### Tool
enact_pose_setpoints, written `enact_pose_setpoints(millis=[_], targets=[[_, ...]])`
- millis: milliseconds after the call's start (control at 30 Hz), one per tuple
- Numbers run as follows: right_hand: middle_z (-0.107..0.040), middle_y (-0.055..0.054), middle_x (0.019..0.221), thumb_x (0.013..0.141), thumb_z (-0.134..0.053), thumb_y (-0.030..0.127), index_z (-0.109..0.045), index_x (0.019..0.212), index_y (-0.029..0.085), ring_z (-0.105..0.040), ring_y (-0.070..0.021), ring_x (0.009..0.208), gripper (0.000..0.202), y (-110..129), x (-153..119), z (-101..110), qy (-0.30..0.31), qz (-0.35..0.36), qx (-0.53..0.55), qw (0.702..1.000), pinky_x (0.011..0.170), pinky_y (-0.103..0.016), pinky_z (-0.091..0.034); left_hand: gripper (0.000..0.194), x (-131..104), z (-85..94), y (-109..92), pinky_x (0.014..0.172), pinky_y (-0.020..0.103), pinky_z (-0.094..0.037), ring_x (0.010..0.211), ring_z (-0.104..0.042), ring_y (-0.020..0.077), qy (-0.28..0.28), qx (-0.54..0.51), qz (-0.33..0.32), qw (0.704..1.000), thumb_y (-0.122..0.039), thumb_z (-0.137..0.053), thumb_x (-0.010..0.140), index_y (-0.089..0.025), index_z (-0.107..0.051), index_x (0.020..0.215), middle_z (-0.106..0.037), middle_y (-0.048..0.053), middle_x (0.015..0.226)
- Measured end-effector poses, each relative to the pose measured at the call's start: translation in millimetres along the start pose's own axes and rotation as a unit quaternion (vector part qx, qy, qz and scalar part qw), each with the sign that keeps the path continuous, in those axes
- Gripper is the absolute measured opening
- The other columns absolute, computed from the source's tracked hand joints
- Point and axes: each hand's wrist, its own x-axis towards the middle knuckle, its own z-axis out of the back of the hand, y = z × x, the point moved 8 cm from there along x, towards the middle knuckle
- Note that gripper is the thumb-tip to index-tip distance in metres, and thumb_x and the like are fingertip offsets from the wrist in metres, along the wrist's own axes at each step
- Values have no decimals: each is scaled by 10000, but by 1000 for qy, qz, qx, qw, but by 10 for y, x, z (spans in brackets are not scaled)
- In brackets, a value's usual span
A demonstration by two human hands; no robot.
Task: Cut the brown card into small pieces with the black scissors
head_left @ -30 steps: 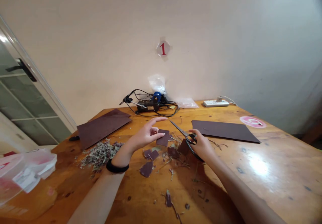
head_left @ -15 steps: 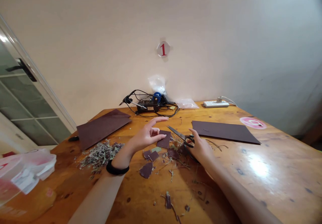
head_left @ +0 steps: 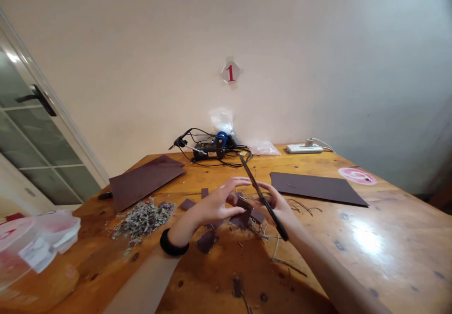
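Note:
Near the table's middle, my left hand [head_left: 221, 203] has its thumb and fingers curved around a small dark maroon piece [head_left: 241, 215], which it grips near the thumb tip. My right hand [head_left: 277, 205] is closed on black scissors [head_left: 263, 196], whose blades point up and away to the left. The two hands are close together above maroon scraps [head_left: 206, 241] and thin dry stems [head_left: 261, 231]. Left of my left wrist lies a heap of dried grey-purple plant bits [head_left: 144, 220].
Large maroon sheets lie at the left [head_left: 146, 182] and right [head_left: 318, 188] of the wooden table [head_left: 399, 238]. Behind are a black device with cables [head_left: 210, 150], clear plastic bags [head_left: 264, 148] and a white power strip [head_left: 304, 148]. A plastic bag [head_left: 45, 238] is at the left edge.
My left hand has moved right, towards my right hand, and now grips a small maroon piece. The scissors have swung to a steeper angle, and scraps and stems have shifted.

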Motion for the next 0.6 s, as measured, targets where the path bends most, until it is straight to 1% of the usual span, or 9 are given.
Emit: enact_pose_setpoints(millis=[100, 167, 200, 267, 367, 400, 467, 533, 600], targets=[[-620, 48, 624, 650, -762, 462, -463, 1201, 231, -524, -117, 471, 669, -35, 21, -12, 12, 15, 4, 1000, 434, -224, -388, 597, -3, -65, 55, 655, 277, -474, 706, -570, 118, 11, -42, 40, 998, -167, -627, 784, -254, -377, 1319, -589, 53, 1056], [-619, 47, 618, 653, -764, 451, -466, 1202, 225, -540, -124, 498, 664, -35, 34, 20, -1, 34, -5, 999, 447, -223, -386, 631, 2, -91, 128, 635, 273, -461, 679, -569, 135, 6, -67, 72, 995, -183, -637, 779, -234, -347, 1337, -577, -18, 788], [-622, 45, 618, 654, -765, 446, -466, 1202, 223, -544, -127, 507, 663, -30, 36, 38, -10, 42, -10, 999, 452, -222, -383, 639, 8, -90, 163, 628, 272, -455, 659, -563, 136, -4, -78, 81, 994, -194, -652, 769, -226, -347, 1329, -546, -42, 716], [-630, 41, 626, 658, -763, 446, -468, 1207, 222, -559, -135, 528, 662, -11, 32, 71, -30, 55, -13, 998, 462, -223, -383, 627, 26, -50, 221, 630, 275, -452, 647, -555, 132, -36, -98, 83, 991, -234, -696, 736, -220, -375, 1275, -537, -45, 730], [-639, 38, 646, 651, -767, 455, -463, 1221, 227, -577, -143, 554, 685, 49, 2, 138, -77, 70, -2, 995, 468, -225, -386, 415, 36, 13, 285, 677, 294, -472, 744, -579, 147, -65, -128, 92, 985, -380, -670, 773, -205, -480, 1097, -572, 28, 935], [-645, 35, 655, 643, -772, 459, -462, 1222, 226, -579, -144, 556, 696, 72, -11, 165, -96, 71, 2, 993, 468, -227, -389, 350, 33, -12, 306, 697, 302, -479, 781, -588, 157, -47, -142, 108, 983, -428, -623, 807, -195, -512, 1043, -577, 45, 973], [-665, 25, 684, 625, -784, 461, -462, 1213, 223, -595, -151, 579, 711, 127, -43, 216, -132, 77, 5, 988, 494, -239, -417, 316, 15, -130, 315, 731, 311, -487, 810, -606, 169, 26, -173, 143, 974, -464, -550, 855, -183, -567, 1000, -605, 55, 959], [-690, 6, 730, 625, -787, 459, -462, 1199, 221, -628, -172, 648, 701, 187, -71, 246, -153, 88, 7, 984, 566, -265, -466, 314, -6, -242, 284, 735, 303, -489, 789, -624, 167, 80, -201, 158, 964, -437, -578, 847, -186, -598, 1034, -635, 48, 923], [-701, -10, 760, 636, -781, 463, -461, 1191, 223, -652, -196, 717, 683, 235, -94, 265, -164, 99, 8, 981, 637, -299, -494, 320, 1, -271, 277, 720, 284, -487, 752, -634, 157, 67, -227, 161, 958, -397, -636, 809, -189, -613, 1051, -649, 36, 897]])
